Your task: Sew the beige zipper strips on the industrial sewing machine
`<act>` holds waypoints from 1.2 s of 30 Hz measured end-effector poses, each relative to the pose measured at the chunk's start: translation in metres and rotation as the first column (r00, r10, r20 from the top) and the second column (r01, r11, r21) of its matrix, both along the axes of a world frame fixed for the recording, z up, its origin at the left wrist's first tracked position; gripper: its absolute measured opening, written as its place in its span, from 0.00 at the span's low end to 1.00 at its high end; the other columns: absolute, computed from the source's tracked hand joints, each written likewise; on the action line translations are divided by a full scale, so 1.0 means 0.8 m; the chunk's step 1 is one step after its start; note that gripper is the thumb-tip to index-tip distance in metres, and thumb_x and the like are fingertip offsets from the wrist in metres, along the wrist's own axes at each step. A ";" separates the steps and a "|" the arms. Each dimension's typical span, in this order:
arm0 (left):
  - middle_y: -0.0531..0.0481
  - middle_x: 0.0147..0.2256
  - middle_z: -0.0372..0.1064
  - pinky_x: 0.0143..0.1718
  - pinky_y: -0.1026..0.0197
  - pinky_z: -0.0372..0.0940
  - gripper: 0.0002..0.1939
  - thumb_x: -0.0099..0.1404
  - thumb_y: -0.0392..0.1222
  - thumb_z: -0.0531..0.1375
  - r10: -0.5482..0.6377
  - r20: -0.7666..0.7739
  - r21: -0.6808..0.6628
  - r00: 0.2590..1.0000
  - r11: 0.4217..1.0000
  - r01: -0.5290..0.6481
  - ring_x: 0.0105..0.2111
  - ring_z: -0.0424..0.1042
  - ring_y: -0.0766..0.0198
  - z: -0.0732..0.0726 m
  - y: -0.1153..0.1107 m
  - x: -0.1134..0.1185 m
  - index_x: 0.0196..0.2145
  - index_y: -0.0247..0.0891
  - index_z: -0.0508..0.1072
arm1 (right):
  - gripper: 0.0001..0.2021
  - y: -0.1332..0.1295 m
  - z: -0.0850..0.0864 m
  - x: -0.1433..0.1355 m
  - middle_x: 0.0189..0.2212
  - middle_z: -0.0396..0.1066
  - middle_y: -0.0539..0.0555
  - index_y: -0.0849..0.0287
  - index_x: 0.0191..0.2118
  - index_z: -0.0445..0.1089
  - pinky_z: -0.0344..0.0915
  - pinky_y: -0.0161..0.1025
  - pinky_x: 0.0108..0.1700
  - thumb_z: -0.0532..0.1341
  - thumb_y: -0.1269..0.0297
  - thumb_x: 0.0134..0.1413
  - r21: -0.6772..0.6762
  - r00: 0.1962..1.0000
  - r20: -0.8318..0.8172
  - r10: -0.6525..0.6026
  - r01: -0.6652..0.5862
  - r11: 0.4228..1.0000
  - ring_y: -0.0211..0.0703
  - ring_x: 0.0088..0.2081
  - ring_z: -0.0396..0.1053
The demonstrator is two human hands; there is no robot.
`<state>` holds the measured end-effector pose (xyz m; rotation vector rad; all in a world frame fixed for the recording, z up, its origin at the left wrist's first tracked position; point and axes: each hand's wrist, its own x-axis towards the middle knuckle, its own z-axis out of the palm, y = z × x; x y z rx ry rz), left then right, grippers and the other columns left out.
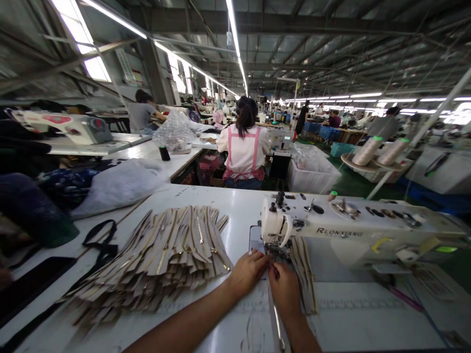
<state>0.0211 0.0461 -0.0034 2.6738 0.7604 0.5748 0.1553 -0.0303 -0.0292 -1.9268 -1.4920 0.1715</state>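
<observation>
Both hands are together at the needle area of a white sewing machine (342, 230). My left hand (250, 272) has its fingers pinched beside the presser foot. Just to its right, my right hand (285, 287) is closed on a zipper strip (276, 323), whose metal teeth run down toward the front edge. What lies between my left fingertips is too small to make out. A large fanned pile of beige zippers (176, 245) lies left of my hands. More zipper strips (304, 279) hang together right of my right hand, beside the machine head.
Purple-handled scissors (405, 298) lie at the right under the machine arm. Thread cones (368, 150) stand behind it. Black straps (101, 245) and a plastic bag (121, 186) are at the left. A person (245, 147) sits ahead, beside a white bin (312, 171).
</observation>
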 end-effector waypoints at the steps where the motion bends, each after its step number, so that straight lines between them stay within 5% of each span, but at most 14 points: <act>1: 0.46 0.39 0.70 0.44 0.57 0.66 0.14 0.73 0.41 0.50 -0.006 -0.008 0.010 1.000 1.000 0.006 0.42 0.67 0.58 0.001 -0.001 0.000 0.50 0.41 0.71 | 0.15 0.000 0.000 0.000 0.36 0.78 0.58 0.61 0.40 0.76 0.68 0.39 0.42 0.52 0.68 0.60 -0.006 1.000 0.005 -0.002 0.002 1.000 0.46 0.37 0.75; 27: 0.42 0.40 0.66 0.46 0.54 0.67 0.12 0.70 0.37 0.53 -0.005 0.042 0.011 0.999 1.000 0.004 0.43 0.64 0.55 0.001 0.003 0.005 0.48 0.34 0.72 | 0.15 0.000 -0.002 0.003 0.36 0.77 0.57 0.61 0.43 0.76 0.68 0.38 0.43 0.52 0.69 0.59 0.036 0.998 0.058 0.028 -0.030 0.999 0.45 0.37 0.75; 36: 0.43 0.40 0.65 0.46 0.54 0.66 0.11 0.70 0.37 0.53 0.002 0.002 0.015 1.000 1.000 -0.002 0.42 0.64 0.55 0.008 0.002 0.005 0.46 0.35 0.71 | 0.16 0.000 0.009 -0.003 0.38 0.77 0.58 0.59 0.46 0.74 0.67 0.37 0.42 0.51 0.71 0.60 -0.103 0.974 0.221 0.044 -0.022 0.994 0.45 0.39 0.75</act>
